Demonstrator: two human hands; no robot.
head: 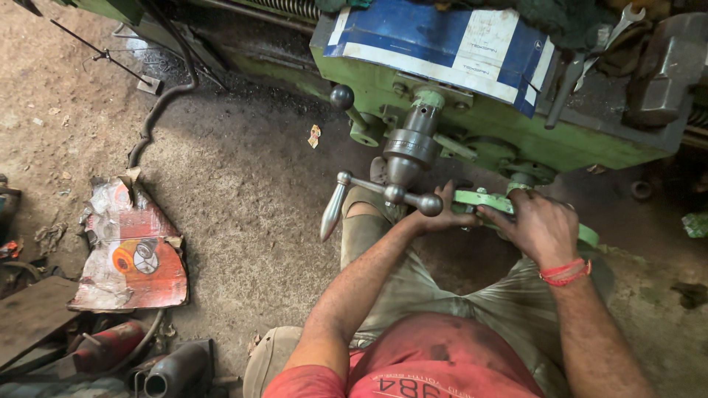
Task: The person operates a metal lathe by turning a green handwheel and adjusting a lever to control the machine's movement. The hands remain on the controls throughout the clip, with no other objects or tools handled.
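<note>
A green machine (472, 110), a lathe by the look of it, stands in front of me. Both hands are on its green handwheel (483, 199), low on the machine's front. My right hand (542, 225) wraps over the wheel's rim, with a red thread band on the wrist. My left hand (446, 214) grips the wheel's left end, just below a steel lever (383, 193) with a ball knob and a tapered handle. A grey steel hub (409, 144) sits above the lever.
A blue and white sheet (442, 37) lies on top of the machine, with spanners (623, 18) and metal parts to its right. On the dirt floor to the left lie a torn red carton (133, 254), a hose (158, 103) and dark metal scrap (173, 368).
</note>
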